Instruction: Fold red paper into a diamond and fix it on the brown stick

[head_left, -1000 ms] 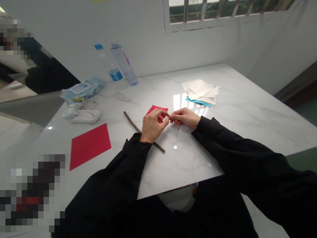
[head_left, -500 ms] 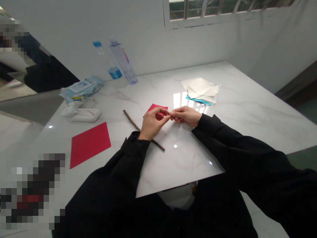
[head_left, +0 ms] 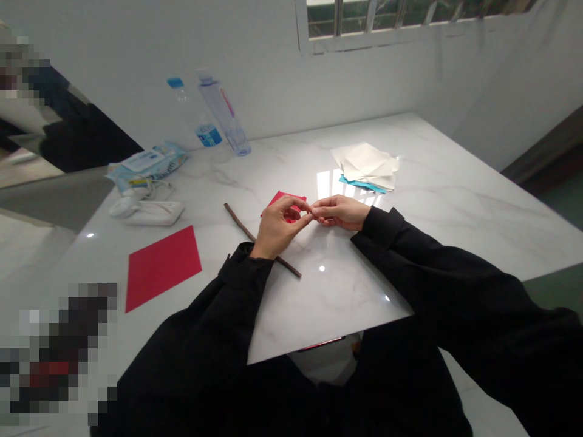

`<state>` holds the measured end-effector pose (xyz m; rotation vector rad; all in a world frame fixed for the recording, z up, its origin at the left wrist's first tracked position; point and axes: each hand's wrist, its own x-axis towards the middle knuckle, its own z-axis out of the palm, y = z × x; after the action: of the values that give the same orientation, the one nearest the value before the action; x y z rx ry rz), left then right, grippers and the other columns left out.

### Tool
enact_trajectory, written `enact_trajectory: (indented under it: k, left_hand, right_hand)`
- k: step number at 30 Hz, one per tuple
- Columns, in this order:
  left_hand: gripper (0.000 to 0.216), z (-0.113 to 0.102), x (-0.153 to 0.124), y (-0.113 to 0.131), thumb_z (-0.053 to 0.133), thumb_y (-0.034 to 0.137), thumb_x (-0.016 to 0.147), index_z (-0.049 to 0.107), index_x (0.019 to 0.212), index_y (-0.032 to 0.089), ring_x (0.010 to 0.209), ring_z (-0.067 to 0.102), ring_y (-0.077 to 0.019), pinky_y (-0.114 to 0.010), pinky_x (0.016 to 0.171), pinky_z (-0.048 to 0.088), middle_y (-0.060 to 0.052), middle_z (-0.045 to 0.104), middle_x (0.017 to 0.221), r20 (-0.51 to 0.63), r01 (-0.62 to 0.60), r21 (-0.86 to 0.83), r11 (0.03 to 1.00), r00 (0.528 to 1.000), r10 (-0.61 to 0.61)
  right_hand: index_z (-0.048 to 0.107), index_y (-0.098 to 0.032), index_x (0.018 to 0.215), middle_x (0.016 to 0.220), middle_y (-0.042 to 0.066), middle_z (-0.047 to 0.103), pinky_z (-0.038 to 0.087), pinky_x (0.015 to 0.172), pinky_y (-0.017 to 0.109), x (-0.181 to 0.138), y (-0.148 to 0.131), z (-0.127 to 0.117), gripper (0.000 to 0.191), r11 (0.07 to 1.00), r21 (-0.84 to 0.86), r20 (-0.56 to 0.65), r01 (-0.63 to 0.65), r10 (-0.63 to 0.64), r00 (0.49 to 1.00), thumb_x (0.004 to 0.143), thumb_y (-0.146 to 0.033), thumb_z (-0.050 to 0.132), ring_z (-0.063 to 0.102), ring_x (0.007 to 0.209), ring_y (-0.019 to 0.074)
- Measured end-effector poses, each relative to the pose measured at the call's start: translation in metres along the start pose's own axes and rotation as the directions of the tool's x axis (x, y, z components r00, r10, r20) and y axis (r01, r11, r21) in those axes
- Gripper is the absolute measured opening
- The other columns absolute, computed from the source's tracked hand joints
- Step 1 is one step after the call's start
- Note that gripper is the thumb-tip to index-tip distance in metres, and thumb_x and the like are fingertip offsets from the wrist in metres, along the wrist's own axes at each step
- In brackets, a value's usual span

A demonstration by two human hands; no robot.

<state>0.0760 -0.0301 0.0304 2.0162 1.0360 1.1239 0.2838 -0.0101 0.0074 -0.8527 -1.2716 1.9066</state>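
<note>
Above the middle of the marble-patterned table point(head_left: 291, 328), my left hand point(head_left: 279, 227) and my right hand point(head_left: 341, 211) meet at the fingertips. Both are closed in a pinch, thumb against forefinger; whatever sits between the tips is too small to make out. Behind my left hand lies a piece of red paper point(head_left: 282, 196), partly covered by the fingers. A thin brown stick point(head_left: 239, 223) lies slantwise on the table under my left wrist, which hides its middle. Farther left a red paper sheet point(head_left: 164, 267) lies flat.
Cream papers point(head_left: 367, 164) with a blue paper point(head_left: 362, 184) beneath lie at the back right. Two plastic bottles, one blue-capped point(head_left: 208, 135) and one clear point(head_left: 234, 130), stand near the wall. A wipes pack point(head_left: 148, 161) and a white device point(head_left: 155, 212) with a cable are at left.
The whole view has shifted slightly. Both hands keep their pinch at nearly the same spot, and the papers and stick stay where they lay.
</note>
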Motion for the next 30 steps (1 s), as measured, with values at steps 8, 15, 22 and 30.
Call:
enact_trajectory:
  k: [8,15,22,30]
  left_hand:
    - [0.019,-0.003,-0.001,0.002,0.078,0.038,0.087,0.073,0.088,0.020,0.071,0.065,-0.0121,-0.029,0.070,0.058,-0.005,0.074,0.100,-0.010,-0.079,0.142,0.987,0.997,0.081]
    - [0.012,-0.001,-0.002,0.008,0.077,0.031,0.084,0.073,0.087,0.021,0.069,0.063,-0.0126,-0.030,0.068,0.057,-0.004,0.073,0.094,-0.027,-0.106,0.190,0.976,0.993,0.113]
    - [0.008,0.000,-0.002,0.011,0.076,0.028,0.083,0.072,0.084,0.021,0.069,0.063,-0.0135,-0.030,0.067,0.056,-0.003,0.073,0.089,-0.017,-0.124,0.195,0.973,0.991,0.130]
    - [0.006,0.001,-0.003,0.011,0.076,0.025,0.082,0.073,0.083,0.020,0.067,0.063,-0.0133,-0.030,0.066,0.055,-0.003,0.073,0.086,-0.035,-0.142,0.198,0.970,0.988,0.151]
  right_hand:
    - [0.075,-0.017,0.084,0.072,-0.003,0.062,0.047,0.062,0.021,0.000,-0.001,0.001,0.034,1.000,0.011,-0.010,-0.016,0.016,1.000,0.067,-0.040,0.093,0.054,0.064,0.0080]
    - [0.074,-0.017,0.081,0.074,-0.001,0.065,0.047,0.060,0.021,0.000,-0.002,0.001,0.031,1.000,0.002,-0.028,-0.025,0.025,0.999,0.066,-0.037,0.092,0.054,0.065,0.0088]
    - [0.073,-0.015,0.080,0.070,-0.002,0.064,0.047,0.061,0.017,-0.001,-0.003,0.003,0.023,0.999,0.014,-0.015,-0.029,0.029,0.999,0.071,-0.031,0.088,0.055,0.064,0.0070]
    - [0.072,-0.017,0.082,0.070,-0.002,0.062,0.050,0.062,0.017,-0.001,-0.001,0.008,0.016,0.992,0.102,-0.004,-0.068,0.069,0.998,0.074,-0.025,0.083,0.056,0.064,0.0074]
